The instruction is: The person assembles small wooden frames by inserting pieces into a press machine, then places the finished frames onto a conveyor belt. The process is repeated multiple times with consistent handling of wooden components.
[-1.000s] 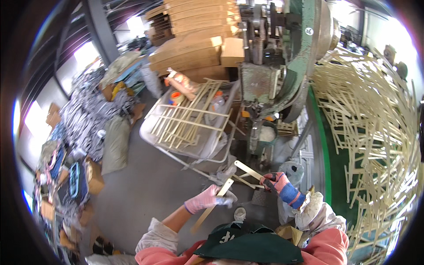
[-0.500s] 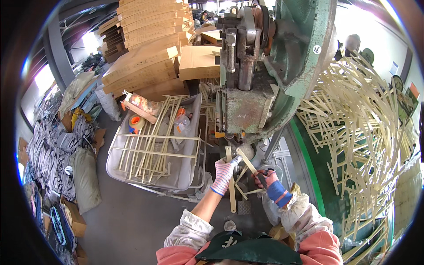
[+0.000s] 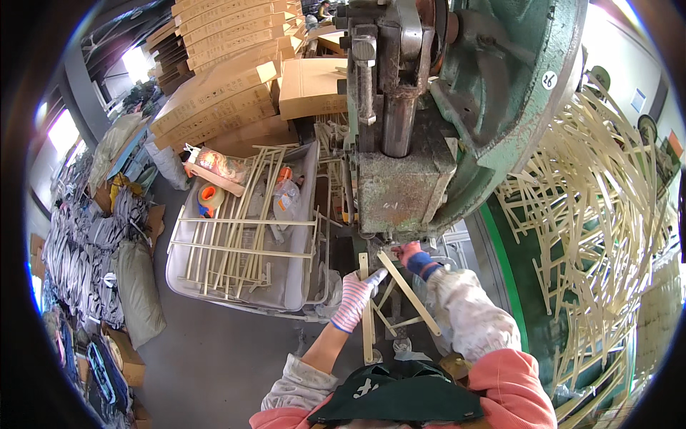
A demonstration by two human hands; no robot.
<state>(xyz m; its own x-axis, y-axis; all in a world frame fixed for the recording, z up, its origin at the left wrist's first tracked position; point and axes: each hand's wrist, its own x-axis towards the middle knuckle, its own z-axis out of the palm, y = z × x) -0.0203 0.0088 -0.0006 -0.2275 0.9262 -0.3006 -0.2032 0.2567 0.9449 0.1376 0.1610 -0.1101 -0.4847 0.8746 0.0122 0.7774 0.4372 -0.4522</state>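
Note:
My left hand (image 3: 354, 300), in a pink-and-white striped glove, is closed around a flat cream strip (image 3: 367, 332) that points toward me, its thumb reaching to the right. A second cream strip (image 3: 413, 297) slants down to the right from near the thumb tip, with thinner crossed pieces (image 3: 386, 314) between the two. Beneath the ram of a green press (image 3: 407, 179), my right hand (image 3: 412, 259), gloved in pink and blue, has its fingers drawn together beside the far ends of the strips. Whatever those fingers pinch is too small to make out.
A grey-white tub (image 3: 175, 264) to the left bears cream strips, a tape roll (image 3: 209, 194) and a plastic bag (image 3: 286, 200). Cardboard boxes (image 3: 221, 93) are stacked behind it. Many loose cream strips (image 3: 593, 214) heap over the green surface at right. Sacks and grey bundles line the far left.
My right hand has let go of the slanting strip and moved forward and left, under the press. The slanting strip now lies free of it. My left hand has shifted slightly nearer me.

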